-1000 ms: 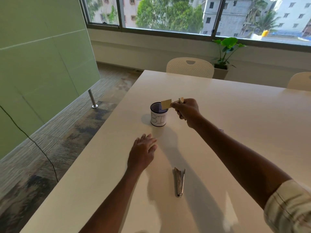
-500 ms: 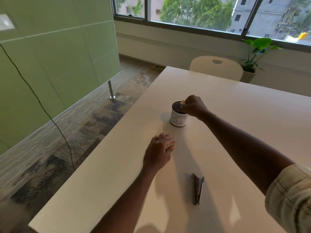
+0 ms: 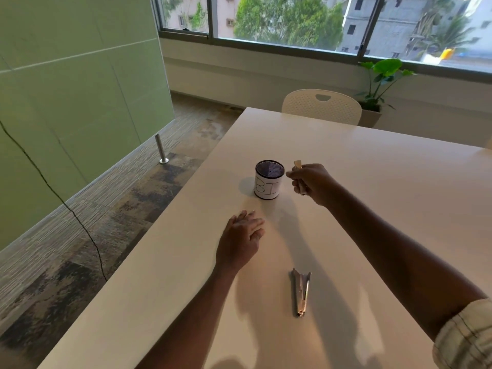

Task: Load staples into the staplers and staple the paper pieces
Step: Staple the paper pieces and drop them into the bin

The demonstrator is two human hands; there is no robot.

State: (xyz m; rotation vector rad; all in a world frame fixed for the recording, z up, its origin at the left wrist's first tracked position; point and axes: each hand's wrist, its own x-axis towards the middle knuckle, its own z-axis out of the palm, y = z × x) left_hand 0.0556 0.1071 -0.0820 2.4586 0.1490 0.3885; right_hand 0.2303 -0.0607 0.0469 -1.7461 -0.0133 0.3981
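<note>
A metal stapler (image 3: 301,292) lies on the white table (image 3: 372,182) near me, its two arms slightly spread at the far end. My left hand (image 3: 241,242) rests flat on the table to the stapler's upper left, fingers apart, holding nothing. My right hand (image 3: 310,183) hovers just right of a dark mesh cup (image 3: 268,182) with a white label marked "BI". Its fingers are closed on a small tan piece (image 3: 297,164) that pokes up above the fist; a dark end shows below the fingers. I cannot tell what is inside the cup.
A white chair (image 3: 322,106) stands at the table's far edge, with a potted plant (image 3: 380,83) behind it by the window. The table's left edge drops to carpeted floor, where a green glass partition (image 3: 80,102) and a thin black cable (image 3: 53,190) stand.
One second ago my right hand held a larger tan paper piece above the cup. It dipped over the cup and has now drawn back to the right without that piece. My left hand stayed put.
</note>
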